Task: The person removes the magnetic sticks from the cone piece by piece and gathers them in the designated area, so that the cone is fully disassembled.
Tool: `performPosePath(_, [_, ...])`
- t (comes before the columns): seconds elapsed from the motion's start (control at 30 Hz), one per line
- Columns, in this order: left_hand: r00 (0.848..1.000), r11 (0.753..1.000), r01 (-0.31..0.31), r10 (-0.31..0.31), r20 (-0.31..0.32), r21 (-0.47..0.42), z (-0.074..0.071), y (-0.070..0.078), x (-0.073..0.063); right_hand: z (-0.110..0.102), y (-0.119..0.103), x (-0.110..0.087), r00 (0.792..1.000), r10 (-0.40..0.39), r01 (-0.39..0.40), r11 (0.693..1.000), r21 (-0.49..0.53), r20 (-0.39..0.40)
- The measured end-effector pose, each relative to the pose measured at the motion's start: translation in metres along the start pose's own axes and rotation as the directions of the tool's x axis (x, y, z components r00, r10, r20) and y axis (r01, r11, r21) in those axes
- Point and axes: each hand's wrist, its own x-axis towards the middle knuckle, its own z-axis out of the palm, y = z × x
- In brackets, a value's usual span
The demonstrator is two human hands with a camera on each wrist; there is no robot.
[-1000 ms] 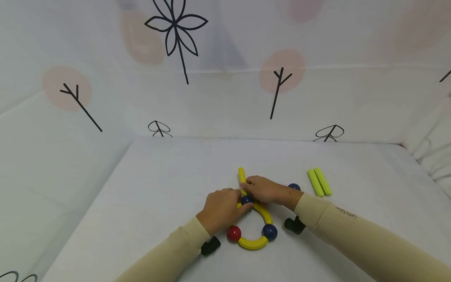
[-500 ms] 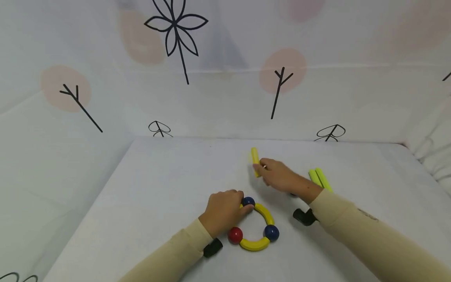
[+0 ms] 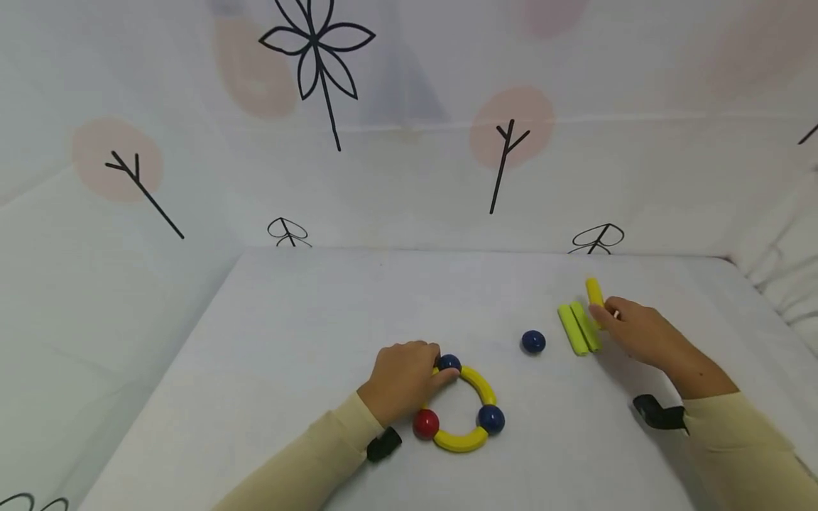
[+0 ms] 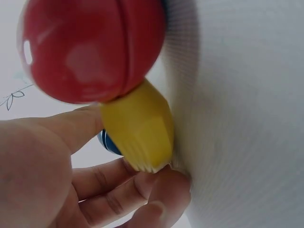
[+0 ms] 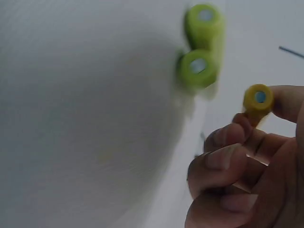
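Observation:
A ring of curved yellow rods (image 3: 479,383) and balls lies on the white table: a red ball (image 3: 425,424) and two blue balls (image 3: 491,419). My left hand (image 3: 402,376) holds its left side, thumb and fingers around the left curved rod (image 4: 140,126), which the head view mostly hides. Farther right, my right hand (image 3: 645,337) pinches a straight yellow stick (image 3: 594,291) between thumb and fingers. The stick appears raised beside two lime-green sticks (image 3: 579,328); its near end (image 5: 260,97) shows a pale metallic disc in the right wrist view.
A loose blue ball (image 3: 533,342) sits between the ring and the green sticks. White cloth walls with drawn plants (image 3: 505,167) rise behind and beside the table. A black wrist device (image 3: 658,413) juts out below the right cuff.
My right hand has lifted the yellow stick away from the ring's top blue ball and carried it right, beside the green sticks. My left hand stays on the ring.

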Motion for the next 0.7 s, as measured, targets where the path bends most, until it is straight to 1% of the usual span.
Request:
performPosePath(0.07, [1.000,1.000,0.001,-0.001,-0.002,-0.006,0.000,0.000,0.001,0.003,0.012,0.001,0.999,0.020,-0.020,1.000,-0.013,0.031])
performPosePath(0.17, [1.000,1.000,0.013,-0.013,0.010,-0.022,0.002,-0.001,0.002,0.007,0.021,0.002,0.998,0.021,-0.019,0.999,-0.025,0.055])
performPosePath(0.3, [0.999,0.999,0.036,-0.035,0.028,-0.039,0.002,-0.001,0.002,0.009,0.023,0.004,0.998,-0.003,0.006,0.999,-0.042,0.062])
performPosePath(0.43, [0.999,0.998,0.043,-0.041,0.031,-0.043,0.001,-0.002,0.002,0.010,0.022,0.003,0.999,-0.006,0.009,0.999,-0.052,0.044])
performPosePath(0.53, [0.998,0.997,0.049,-0.048,0.036,-0.051,0.001,-0.002,0.002,0.007,0.015,-0.001,1.000,0.001,-0.001,0.999,-0.044,-0.004])
performPosePath(0.6, [0.998,0.997,0.053,-0.051,0.040,-0.062,0.001,-0.002,0.002,0.005,0.003,-0.008,0.999,-0.018,0.017,1.000,-0.023,-0.050])
performPosePath(0.63, [0.998,0.997,0.052,-0.049,0.041,-0.064,0.002,-0.002,0.002,0.004,-0.006,-0.012,0.996,-0.039,0.039,0.999,-0.011,-0.077])
performPosePath(0.7, [0.998,0.996,0.051,-0.048,0.049,-0.073,0.002,-0.002,0.003,0.005,-0.028,-0.023,0.986,-0.107,0.110,0.994,0.010,-0.127])
